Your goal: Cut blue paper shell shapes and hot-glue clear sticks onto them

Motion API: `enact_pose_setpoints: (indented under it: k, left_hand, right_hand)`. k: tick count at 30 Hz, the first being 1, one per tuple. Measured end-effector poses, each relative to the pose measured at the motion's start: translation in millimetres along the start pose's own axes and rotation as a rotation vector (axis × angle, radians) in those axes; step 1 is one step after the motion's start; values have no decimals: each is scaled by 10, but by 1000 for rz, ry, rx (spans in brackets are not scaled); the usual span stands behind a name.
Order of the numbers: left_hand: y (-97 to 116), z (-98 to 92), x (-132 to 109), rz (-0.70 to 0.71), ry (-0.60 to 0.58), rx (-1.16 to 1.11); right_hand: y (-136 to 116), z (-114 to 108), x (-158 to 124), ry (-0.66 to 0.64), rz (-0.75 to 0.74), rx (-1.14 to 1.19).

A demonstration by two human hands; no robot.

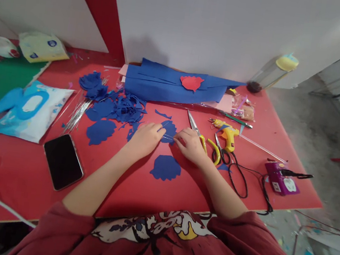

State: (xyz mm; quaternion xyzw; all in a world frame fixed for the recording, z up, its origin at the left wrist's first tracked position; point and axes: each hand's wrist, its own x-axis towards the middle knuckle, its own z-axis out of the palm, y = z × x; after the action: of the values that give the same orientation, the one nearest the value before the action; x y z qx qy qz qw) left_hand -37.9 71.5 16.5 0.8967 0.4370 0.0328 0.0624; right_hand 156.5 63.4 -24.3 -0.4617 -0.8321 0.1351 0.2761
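Note:
Thin silvery wires [168,137] stretch between my two hands over a blue foam-like cutout [168,127] with a jagged edge. My left hand [148,138] pinches their left ends, and one wire end sticks up past its fingers. At the right ends, my right hand [191,145] has thumb and fingertips closed on them. Nearer to me lies a second blue cutout [166,168], flat on the red table [138,200]. Scissors with yellow handles [215,151] rest just beside my right hand.
Left of my hands are a phone [63,162], a wire bundle [79,111], blue scraps [128,107] and a wipes pack [32,111]. A yellow glue gun [227,134], black-handled scissors [223,154] and a purple power block [280,178] lie right. Blue sheets [162,87] sit behind.

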Motion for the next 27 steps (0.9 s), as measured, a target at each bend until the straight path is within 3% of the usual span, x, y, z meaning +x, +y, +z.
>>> enact_pose_setpoints:
  k: [4, 12, 16, 19, 22, 27]
  left_hand:
    - [-48, -50, -10, 8, -118, -27]
    - [-96, -30, -10, -17, -75, -320]
    - [-163, -43, -15, -92, 25, -429]
    - [-213, -95, -27, -185, 52, -555]
    - [-245, -132, -33, -215, 31, -729]
    - [-259, -119, -32, -254, -8, -1126]
  right_hand:
    - [-35, -45, -13, 54, -22, 33]
    - [-88, -151, -20, 14, 76, 27]
    - [-46, -269, -145, 31, 302, -249]
    - [33, -348, -311, -115, 563, -445]
    - [95, -330, -450, -213, 655, -455]
    - [152, -167, -555, -19, 746, -350]
